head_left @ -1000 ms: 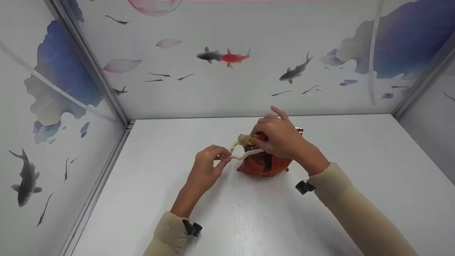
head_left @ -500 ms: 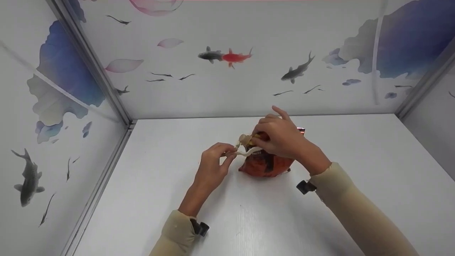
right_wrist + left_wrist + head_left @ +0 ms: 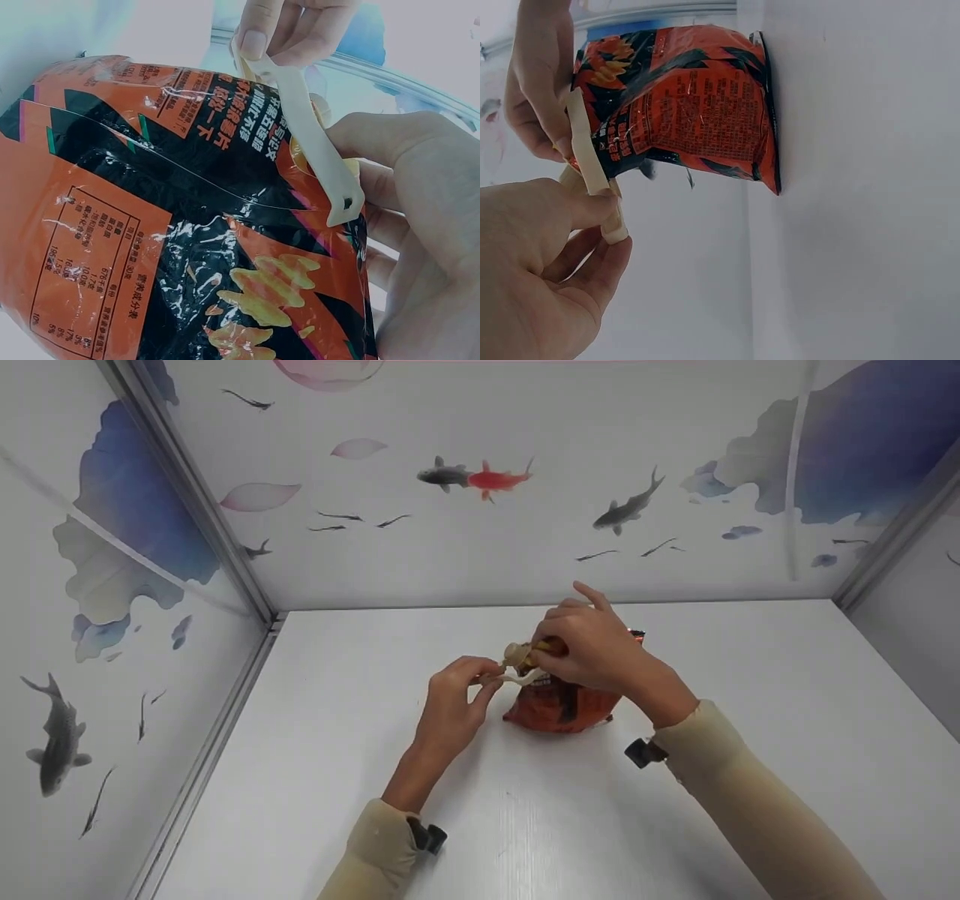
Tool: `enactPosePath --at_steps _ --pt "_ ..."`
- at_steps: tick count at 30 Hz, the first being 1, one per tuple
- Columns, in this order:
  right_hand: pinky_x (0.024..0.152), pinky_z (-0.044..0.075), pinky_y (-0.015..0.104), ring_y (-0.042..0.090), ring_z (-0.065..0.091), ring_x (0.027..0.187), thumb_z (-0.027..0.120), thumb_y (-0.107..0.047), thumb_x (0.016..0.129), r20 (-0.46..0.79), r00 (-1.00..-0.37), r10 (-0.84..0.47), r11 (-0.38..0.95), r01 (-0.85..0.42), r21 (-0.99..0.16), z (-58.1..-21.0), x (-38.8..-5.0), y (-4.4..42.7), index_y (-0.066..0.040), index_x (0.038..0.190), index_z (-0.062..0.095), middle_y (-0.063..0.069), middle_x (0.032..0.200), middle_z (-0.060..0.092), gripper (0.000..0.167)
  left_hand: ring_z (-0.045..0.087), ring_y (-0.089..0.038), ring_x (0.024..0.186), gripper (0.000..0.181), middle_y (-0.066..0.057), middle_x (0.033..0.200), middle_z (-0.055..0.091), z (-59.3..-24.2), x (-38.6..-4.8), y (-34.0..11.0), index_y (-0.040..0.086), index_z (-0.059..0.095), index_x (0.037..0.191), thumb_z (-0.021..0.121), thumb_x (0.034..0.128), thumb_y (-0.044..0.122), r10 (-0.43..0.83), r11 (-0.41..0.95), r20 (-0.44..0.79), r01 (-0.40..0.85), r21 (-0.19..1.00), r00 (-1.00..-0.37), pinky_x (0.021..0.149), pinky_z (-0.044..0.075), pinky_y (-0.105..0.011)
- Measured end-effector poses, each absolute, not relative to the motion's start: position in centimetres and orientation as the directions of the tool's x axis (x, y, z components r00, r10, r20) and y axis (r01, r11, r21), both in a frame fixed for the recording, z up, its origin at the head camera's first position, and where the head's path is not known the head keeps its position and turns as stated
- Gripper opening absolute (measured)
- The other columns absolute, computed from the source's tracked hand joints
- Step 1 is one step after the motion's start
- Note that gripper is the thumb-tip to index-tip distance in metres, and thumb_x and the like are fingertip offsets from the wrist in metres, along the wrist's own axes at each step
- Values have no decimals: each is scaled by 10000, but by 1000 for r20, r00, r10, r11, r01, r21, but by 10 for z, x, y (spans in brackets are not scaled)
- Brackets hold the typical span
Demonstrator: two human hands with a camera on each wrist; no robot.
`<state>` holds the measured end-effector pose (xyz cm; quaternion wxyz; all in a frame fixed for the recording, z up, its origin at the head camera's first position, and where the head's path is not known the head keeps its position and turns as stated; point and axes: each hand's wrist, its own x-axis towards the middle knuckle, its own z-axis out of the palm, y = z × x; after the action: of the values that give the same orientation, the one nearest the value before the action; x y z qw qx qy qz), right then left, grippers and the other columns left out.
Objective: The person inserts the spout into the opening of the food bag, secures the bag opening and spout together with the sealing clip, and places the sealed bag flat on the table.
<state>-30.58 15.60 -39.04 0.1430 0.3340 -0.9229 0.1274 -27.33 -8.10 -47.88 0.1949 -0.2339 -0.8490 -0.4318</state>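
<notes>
An orange and black snack bag (image 3: 561,706) stands on the table, its top gathered in the right hand (image 3: 592,649). A cream plastic clip (image 3: 319,142) lies across the bag's neck in the right wrist view, its two arms apart near the left hand. The left hand (image 3: 454,701) pinches the clip's end between thumb and fingers, left of the bag. In the left wrist view the same clip (image 3: 589,146) crosses the bag's top edge, a round cream part (image 3: 516,653) beside it in the head view. The right fingers partly hide the bag's top.
The white table (image 3: 300,780) meets a back wall (image 3: 375,562) printed with fish and petals. Metal frame posts (image 3: 225,540) run up at the left and right corners. A small black device (image 3: 427,836) is strapped at each wrist.
The left hand has moved right and slightly up, closer to the bag, with the clip's end still pinched. The right hand and the bag have stayed nearly in place.
</notes>
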Motion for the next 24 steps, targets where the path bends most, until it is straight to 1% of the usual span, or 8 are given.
enactPosePath --at_steps 9,16,21,24 --pt "1329 212 670 210 670 931 744 -260 974 347 -736 -580 742 -654 -146 -389 -306 154 -180 901 818 -36 811 716 131 759 -122 1036 180 -23 1124 794 -477 -274 -78 101 789 1144 803 973 46 222 511 511 545 665 -831 967 633 -260" --pt "1330 196 678 196 664 927 761 -269 967 323 -752 -575 749 -643 -163 -389 -307 153 -182 915 823 -44 815 716 119 761 -125 1049 166 -20 1129 795 -480 -276 -77 111 784 1153 786 993 68 220 483 482 524 701 -848 956 635 -250" --pt "1326 207 681 192 668 923 759 -253 961 324 -750 -577 747 -645 -161 -388 -307 153 -186 909 822 -47 819 716 106 762 -121 1050 158 -13 1118 793 -482 -278 -77 115 783 1150 783 997 76 210 464 477 516 720 -854 952 630 -234" --pt "1324 218 678 190 657 904 744 -229 956 332 -747 -576 745 -647 -163 -387 -306 153 -190 889 820 -50 805 706 108 760 -122 1056 145 -13 1120 791 -484 -279 -77 113 779 1142 779 1001 77 203 443 480 517 732 -853 955 633 -248"
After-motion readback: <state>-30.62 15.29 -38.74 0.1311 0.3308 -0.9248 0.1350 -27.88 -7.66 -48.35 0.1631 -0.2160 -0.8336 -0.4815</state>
